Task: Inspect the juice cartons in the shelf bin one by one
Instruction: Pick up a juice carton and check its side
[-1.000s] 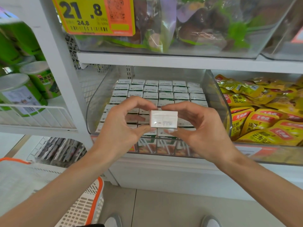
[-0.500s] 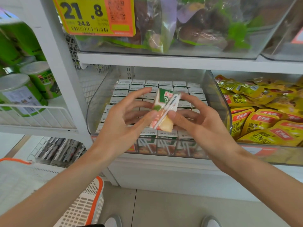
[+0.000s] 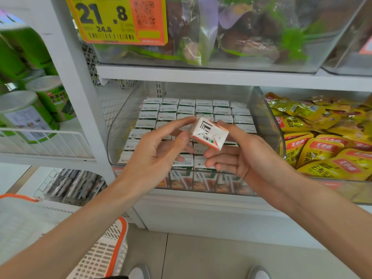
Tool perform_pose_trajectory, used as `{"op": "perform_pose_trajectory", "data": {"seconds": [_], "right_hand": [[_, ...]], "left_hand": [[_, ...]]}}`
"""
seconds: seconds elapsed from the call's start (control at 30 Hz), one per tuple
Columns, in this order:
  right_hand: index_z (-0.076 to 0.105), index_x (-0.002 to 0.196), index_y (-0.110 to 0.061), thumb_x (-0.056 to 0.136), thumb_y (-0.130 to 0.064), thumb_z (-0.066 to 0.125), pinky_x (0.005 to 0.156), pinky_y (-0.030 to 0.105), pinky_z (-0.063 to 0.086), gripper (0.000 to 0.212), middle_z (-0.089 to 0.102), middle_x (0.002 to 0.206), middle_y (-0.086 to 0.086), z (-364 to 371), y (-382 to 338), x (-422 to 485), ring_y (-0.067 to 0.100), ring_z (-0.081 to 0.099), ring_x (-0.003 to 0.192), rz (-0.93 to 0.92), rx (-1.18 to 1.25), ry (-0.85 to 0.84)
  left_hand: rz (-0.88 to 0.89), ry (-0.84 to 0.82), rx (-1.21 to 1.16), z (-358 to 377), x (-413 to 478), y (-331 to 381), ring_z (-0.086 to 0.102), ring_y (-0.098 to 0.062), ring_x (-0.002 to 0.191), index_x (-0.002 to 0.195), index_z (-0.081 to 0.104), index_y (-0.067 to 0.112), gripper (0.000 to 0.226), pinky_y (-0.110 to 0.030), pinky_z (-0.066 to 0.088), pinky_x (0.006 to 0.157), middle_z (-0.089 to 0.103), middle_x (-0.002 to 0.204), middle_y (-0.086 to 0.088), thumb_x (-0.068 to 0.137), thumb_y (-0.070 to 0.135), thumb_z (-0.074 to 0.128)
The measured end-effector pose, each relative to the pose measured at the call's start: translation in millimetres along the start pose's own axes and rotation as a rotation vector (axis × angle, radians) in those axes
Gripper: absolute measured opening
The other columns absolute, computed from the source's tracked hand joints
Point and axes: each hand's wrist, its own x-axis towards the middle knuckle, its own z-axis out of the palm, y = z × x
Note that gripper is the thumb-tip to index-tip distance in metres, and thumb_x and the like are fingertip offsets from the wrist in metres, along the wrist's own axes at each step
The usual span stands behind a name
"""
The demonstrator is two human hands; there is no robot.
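A clear bin [image 3: 278, 125] holds upright cartons [image 3: 187, 109] in rows; above its front the left hand [image 3: 159, 156] and right hand [image 3: 243, 160] hold one tilted carton [image 3: 209, 133], left thumb and forefinger pinching one end, right fingers curled round the other.

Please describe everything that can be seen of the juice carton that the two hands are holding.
The juice carton is a small box, seemingly of coated paperboard. Its white folded end, with triangular flaps, black bars and small colour squares, faces the camera; the sides look orange. It is tilted, held above the clear bin. The left hand pinches its left edge; the right hand grips its right side.
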Motion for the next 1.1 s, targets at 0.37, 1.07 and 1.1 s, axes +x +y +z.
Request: {"op": "perform_pose_trajectory", "data": {"seconds": [0.37, 1.07, 1.1], "right_hand": [[0.073, 0.124, -0.022, 0.098, -0.047, 0.071, 0.07, 0.022, 0.062, 0.036, 0.081, 0.1, 0.016, -0.9, 0.7, -1.9, 0.025, 0.081, 0.089, -0.05, -0.055, -0.022], [0.063, 0.141, -0.024, 0.088, -0.024, 0.085, 0.106, 0.035, 0.053, 0.057, 0.068, 0.13, -0.012, -5.5, 0.9, -5.9, 0.01, 0.063, 0.127, -0.778, -0.792, -0.093], [0.063, 0.142, -0.024, 0.088, -0.028, 0.085, 0.107, 0.031, 0.051, 0.058, 0.066, 0.13, -0.012, -5.7, -0.4, -6.2, 0.008, 0.061, 0.126, -0.813, -0.869, -0.081]], "left_hand": [[-0.042, -0.003, -0.051, 0.5, -0.5, 2.2, 0.074, -0.009, 0.107, 0.142, 0.062, 0.035, 0.04, -0.04, 0.064, 0.085, 0.073, 0.126, 0.017, 0.103, 0.035, 0.052], [0.05, 0.066, 0.041, 0.6, 5.2, -6.6, 0.071, -0.008, 0.113, 0.125, 0.073, 0.026, 0.046, -0.019, 0.057, 0.092, 0.074, 0.118, 0.012, 0.084, 0.008, 0.085], [0.056, 0.057, 0.049, 2.9, 6.1, -6.4, 0.071, -0.009, 0.112, 0.123, 0.074, 0.028, 0.045, -0.021, 0.058, 0.093, 0.073, 0.116, 0.014, 0.084, 0.007, 0.084]]}}
